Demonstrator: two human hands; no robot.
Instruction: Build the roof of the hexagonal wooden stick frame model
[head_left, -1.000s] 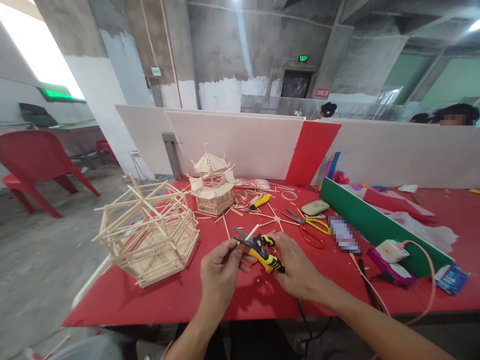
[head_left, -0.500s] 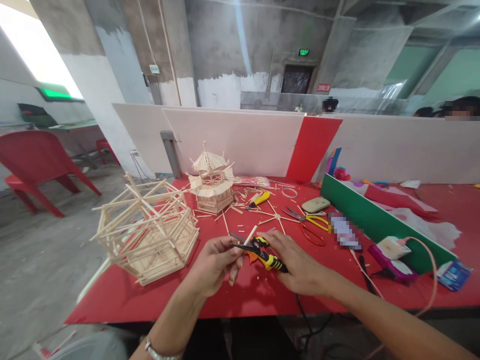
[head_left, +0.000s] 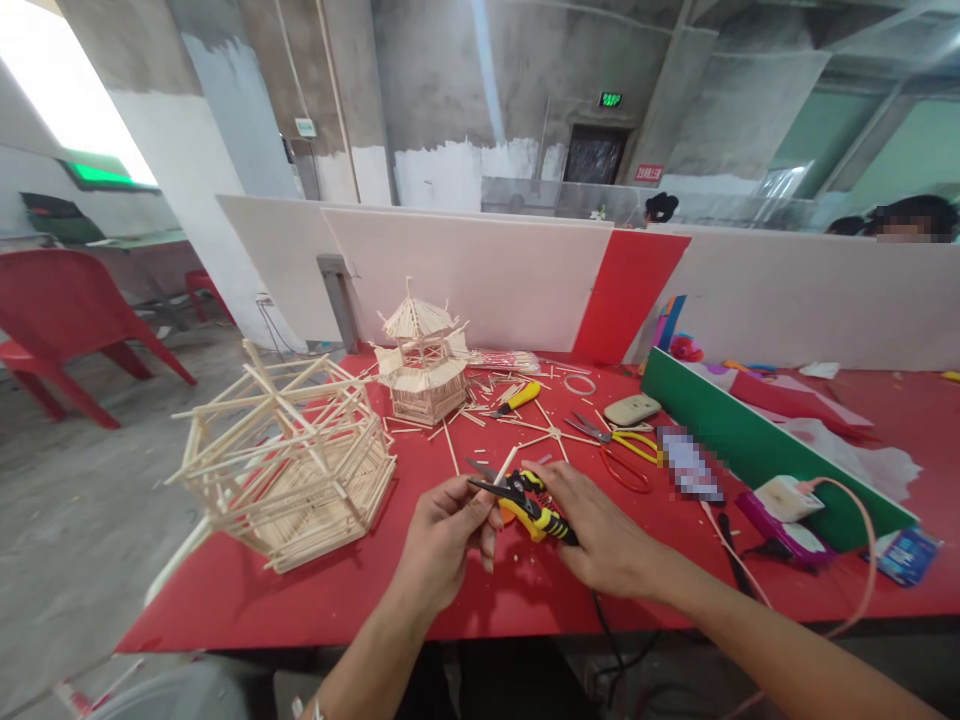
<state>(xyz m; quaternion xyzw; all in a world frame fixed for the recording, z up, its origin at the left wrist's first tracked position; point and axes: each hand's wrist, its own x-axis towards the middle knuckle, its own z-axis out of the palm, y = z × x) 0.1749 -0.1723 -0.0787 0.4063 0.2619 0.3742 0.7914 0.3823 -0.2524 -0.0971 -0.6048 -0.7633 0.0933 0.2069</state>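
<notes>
Fingers [head_left: 448, 492] pinch a slim, pale, round wooden stick [head_left: 508, 463] at parted blades

Take the tiered, pale-wood stick pagoda [head_left: 424, 380] as landmark. In front of it, on the person's side, the left hand [head_left: 442, 530] closes thumb and fingertips on the stick's near end. In front and to the right, the right hand [head_left: 592, 525] wraps the handles of the black-bladed shears with yellow-and-black grips [head_left: 517, 488]; its undermost fingers are hidden. The blades stand apart, with the stick apparently between them and looking uncut, so I judge this snip unfinished.

The pagoda, on the flat red tabletop [head_left: 525, 605], already carries two tiers of roof. In front and to its left, the large, many-sided open frame of pale sticks [head_left: 315, 510] has a filled floor and bare top spokes; sides and top look largely uncovered. A flat star of thin pale sticks [head_left: 555, 432] lies to the pagoda's right, joined to neither.

Compared with half a second ago, the left hand is slightly nearer the right hand, and less of the silver-coloured bracelet [head_left: 315, 712] shows. Pagoda, frame and star look unchanged.
</notes>
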